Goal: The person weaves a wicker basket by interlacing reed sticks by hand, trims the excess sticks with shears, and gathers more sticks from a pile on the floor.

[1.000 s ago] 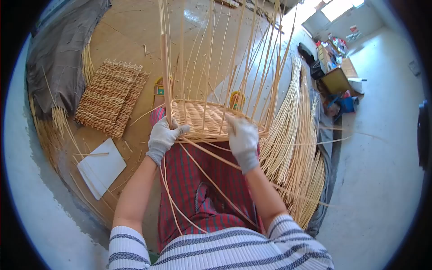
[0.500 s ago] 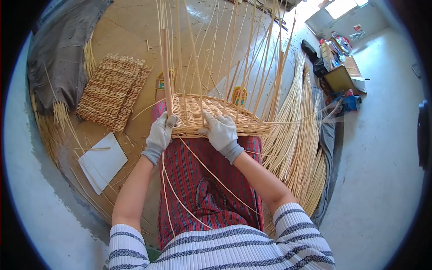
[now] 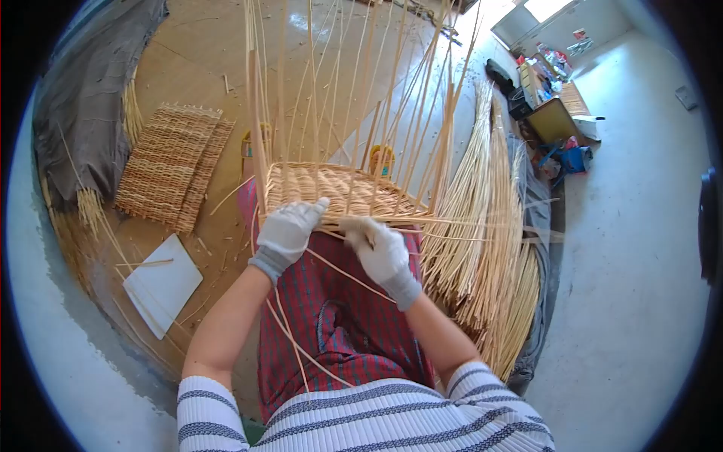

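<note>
A partly woven wicker basket (image 3: pixel 343 188) rests across the lap, its long upright stakes rising from the woven base. My left hand (image 3: pixel 290 232), in a whitish work glove with a grey cuff, is closed on the near left edge of the weave, its fingertips beside a stake. My right hand (image 3: pixel 380 252), gloved the same way, is held just in front of the near edge with its fingers curled; whatever is between them is hidden. Loose wicker strands (image 3: pixel 346 271) trail from the edge over the red plaid cloth (image 3: pixel 339 361) on the lap.
A large bundle of wicker rods (image 3: pixel 471 226) lies to the right. On the left are woven mats (image 3: pixel 169 162), a white board (image 3: pixel 162 286) and rods beneath a grey cloth (image 3: pixel 94 98). A cluttered small table (image 3: pixel 553 124) stands far right. Scraps litter the floor.
My left hand has moved from the corner stake rightward along the near edge. My right hand has come off the weave toward me, its fingers now curled. The view has shifted slightly.
</note>
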The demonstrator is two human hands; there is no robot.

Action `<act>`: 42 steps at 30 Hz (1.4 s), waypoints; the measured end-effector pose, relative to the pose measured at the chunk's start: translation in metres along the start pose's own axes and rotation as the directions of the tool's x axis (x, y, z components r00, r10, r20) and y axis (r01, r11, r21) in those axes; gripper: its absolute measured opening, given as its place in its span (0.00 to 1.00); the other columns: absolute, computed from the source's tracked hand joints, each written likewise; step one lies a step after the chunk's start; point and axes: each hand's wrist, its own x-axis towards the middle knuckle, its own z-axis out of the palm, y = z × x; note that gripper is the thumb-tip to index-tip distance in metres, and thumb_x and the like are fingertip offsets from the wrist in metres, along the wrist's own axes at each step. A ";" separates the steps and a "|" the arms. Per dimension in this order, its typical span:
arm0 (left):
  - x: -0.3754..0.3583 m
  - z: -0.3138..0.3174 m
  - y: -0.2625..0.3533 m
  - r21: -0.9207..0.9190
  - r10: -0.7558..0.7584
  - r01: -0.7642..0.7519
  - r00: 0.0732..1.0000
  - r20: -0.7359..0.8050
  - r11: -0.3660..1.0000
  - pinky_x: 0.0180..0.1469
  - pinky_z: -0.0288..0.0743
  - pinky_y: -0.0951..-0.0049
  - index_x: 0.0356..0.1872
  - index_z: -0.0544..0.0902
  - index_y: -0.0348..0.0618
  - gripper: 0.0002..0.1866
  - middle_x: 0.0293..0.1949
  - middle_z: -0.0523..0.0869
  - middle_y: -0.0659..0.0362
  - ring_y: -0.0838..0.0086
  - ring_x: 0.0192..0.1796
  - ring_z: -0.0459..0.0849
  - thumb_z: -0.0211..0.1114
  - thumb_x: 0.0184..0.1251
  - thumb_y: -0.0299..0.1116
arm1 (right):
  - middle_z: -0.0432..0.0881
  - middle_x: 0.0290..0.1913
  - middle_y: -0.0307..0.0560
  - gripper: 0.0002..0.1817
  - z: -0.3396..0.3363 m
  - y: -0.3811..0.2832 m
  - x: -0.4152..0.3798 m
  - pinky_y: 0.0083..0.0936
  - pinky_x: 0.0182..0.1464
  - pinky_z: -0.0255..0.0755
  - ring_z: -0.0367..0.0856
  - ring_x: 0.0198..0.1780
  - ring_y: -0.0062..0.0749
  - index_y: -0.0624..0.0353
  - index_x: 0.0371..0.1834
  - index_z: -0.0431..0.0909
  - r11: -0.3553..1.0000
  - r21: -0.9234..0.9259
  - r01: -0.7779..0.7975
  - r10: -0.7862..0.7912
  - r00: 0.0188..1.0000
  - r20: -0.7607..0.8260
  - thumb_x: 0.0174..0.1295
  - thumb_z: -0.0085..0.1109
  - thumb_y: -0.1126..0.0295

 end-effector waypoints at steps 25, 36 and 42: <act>-0.008 0.015 0.020 0.441 0.082 -0.072 0.997 -0.004 0.895 0.57 0.71 0.56 0.79 0.64 0.55 0.35 0.55 0.82 0.53 0.63 0.54 0.81 0.56 0.69 0.31 | 0.85 0.56 0.48 0.37 0.002 0.034 -0.040 0.42 0.69 0.67 0.79 0.60 0.46 0.56 0.71 0.74 0.904 -0.368 -0.216 0.017 0.880 -0.475 0.55 0.73 0.72; 0.075 0.000 -0.025 0.229 0.121 -0.052 0.948 -0.295 0.972 0.72 0.64 0.55 0.72 0.69 0.41 0.31 0.62 0.80 0.49 0.58 0.66 0.78 0.59 0.70 0.41 | 0.79 0.62 0.51 0.49 -0.007 0.055 0.101 0.54 0.78 0.49 0.70 0.69 0.54 0.59 0.72 0.70 0.718 -0.696 0.001 -0.332 0.880 -0.341 0.52 0.69 0.37; 0.138 -0.027 -0.036 0.263 0.133 -0.066 0.961 -0.244 0.962 0.69 0.65 0.57 0.72 0.71 0.48 0.30 0.60 0.82 0.54 0.61 0.65 0.79 0.60 0.72 0.46 | 0.79 0.60 0.48 0.46 -0.032 0.068 0.155 0.55 0.77 0.52 0.71 0.66 0.49 0.58 0.68 0.73 0.708 -0.701 0.086 -0.425 0.844 -0.327 0.50 0.72 0.40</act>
